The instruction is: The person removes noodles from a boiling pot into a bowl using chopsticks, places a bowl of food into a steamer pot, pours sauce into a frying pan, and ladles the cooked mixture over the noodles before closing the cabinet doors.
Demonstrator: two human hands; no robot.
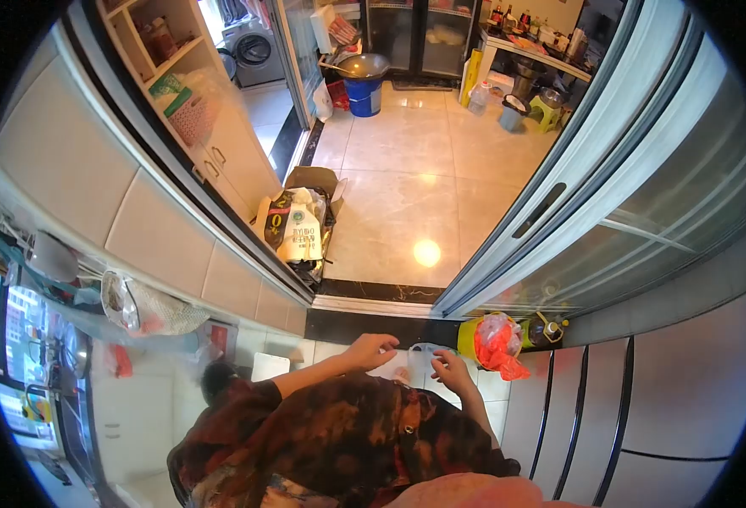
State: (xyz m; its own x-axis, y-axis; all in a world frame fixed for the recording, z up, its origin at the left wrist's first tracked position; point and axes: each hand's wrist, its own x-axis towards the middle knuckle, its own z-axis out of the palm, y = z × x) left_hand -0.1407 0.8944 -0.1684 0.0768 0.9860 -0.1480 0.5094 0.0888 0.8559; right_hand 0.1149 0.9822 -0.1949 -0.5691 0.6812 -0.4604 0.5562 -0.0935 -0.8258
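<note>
My left hand (371, 350) is held out in front of my body, its fingers apart and slightly curled, with nothing visible in them. To its right, my right hand (451, 372) has its fingers bent and spread, and it looks empty. A clear plastic item (422, 359) shows between the two hands, beside the right fingertips; whether it is touched cannot be made out. Right of my right hand stands a yellow-green bin (468, 340) with a red plastic bag (498, 349) in it.
Ahead is an open sliding doorway with a dark threshold (377, 291). An open carton of packages (301, 229) sits at its left. Farther off are a wok (364, 65) on a blue bucket (363, 98) and a table (538, 56). Grey drawers (589, 415) stand at the right.
</note>
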